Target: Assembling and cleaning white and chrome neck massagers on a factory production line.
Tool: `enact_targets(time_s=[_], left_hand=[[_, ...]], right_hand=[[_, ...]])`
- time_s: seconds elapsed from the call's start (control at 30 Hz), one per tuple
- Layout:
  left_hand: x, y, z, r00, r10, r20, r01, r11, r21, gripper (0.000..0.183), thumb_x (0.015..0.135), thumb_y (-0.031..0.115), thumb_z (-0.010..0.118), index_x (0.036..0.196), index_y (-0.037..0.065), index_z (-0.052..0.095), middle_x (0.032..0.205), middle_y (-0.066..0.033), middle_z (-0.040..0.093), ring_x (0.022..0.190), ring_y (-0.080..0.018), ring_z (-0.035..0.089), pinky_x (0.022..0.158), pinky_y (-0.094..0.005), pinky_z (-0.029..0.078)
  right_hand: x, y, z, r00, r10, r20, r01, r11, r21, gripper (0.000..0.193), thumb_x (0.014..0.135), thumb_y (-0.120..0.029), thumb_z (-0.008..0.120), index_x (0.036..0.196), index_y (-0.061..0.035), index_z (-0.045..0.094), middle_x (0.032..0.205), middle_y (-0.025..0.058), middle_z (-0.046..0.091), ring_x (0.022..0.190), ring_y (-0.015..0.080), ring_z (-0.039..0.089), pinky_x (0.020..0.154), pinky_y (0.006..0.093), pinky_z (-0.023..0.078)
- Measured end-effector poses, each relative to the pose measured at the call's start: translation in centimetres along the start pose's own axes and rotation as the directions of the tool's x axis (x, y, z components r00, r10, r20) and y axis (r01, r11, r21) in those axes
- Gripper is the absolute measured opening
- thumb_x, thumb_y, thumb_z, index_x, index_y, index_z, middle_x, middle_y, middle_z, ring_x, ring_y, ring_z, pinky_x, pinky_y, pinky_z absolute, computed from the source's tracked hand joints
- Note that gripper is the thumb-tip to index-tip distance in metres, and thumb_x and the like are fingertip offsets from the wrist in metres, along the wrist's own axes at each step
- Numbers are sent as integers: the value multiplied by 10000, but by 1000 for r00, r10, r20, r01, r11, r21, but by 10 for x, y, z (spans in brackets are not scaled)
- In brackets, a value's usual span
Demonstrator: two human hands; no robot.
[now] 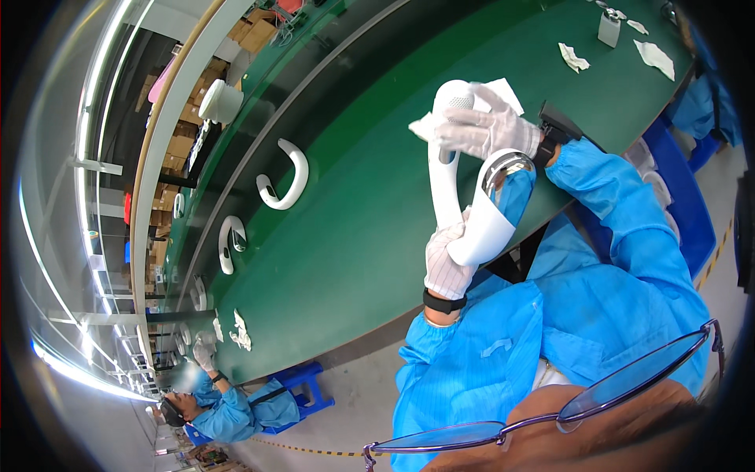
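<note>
White U-shaped plastic housing (464, 197) held up over green conveyor table (354, 236), gloved left hand (447, 263) gripping its lower bend, gloved right hand (487, 130) pressing white wipe (497, 93) on its top end, similar housings (285, 177) lying on table beyond

A: Head view only, one frame logged. Where did it look from?

B: From the wearer's head, facing steeply down; the glasses rim (550, 409) showed at the lower edge, very near the lens.

A: Framing?

B: Strongly rolled. The green bench (354, 236) ran diagonally from lower left to upper right. The left hand (447, 263) and right hand (487, 130) sat close, slightly right of centre.

A: Far field?

B: Fisheye bent the edges; another worker (228, 409) appeared small, far down the bench at lower left. No second view to compare.
</note>
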State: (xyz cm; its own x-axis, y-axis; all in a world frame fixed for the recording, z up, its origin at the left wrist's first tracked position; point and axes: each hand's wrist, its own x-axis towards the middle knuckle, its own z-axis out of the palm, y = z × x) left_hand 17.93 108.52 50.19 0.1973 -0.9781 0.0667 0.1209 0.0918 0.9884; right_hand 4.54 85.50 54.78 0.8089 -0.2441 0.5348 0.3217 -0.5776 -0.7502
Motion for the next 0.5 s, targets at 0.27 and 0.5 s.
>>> enact_targets(time_s=[0.27, 0.5], left_hand=[[-10, 12, -3, 920, -391, 7, 212, 483, -850, 422, 862, -96, 545, 1272, -81, 444, 1068, -153, 576, 873, -212, 591, 752, -305, 567], [0, 37, -35, 983, -133, -128, 27, 789, -614, 523, 824, -32, 620, 1309, 22, 435, 1172, -117, 542, 929, -202, 607, 838, -353, 568]], right_hand=[[16, -12, -15, 877, -426, -223, 175, 716, -676, 357, 991, -88, 445, 1322, -55, 573, 1264, 120, 643, 1145, 303, 630, 973, 376, 521], [-10, -6, -1, 823, -103, -558, -173, 892, -419, 323, 1034, -168, 437, 1212, 2, 647, 1183, 135, 671, 1046, 228, 674, 955, 357, 539]])
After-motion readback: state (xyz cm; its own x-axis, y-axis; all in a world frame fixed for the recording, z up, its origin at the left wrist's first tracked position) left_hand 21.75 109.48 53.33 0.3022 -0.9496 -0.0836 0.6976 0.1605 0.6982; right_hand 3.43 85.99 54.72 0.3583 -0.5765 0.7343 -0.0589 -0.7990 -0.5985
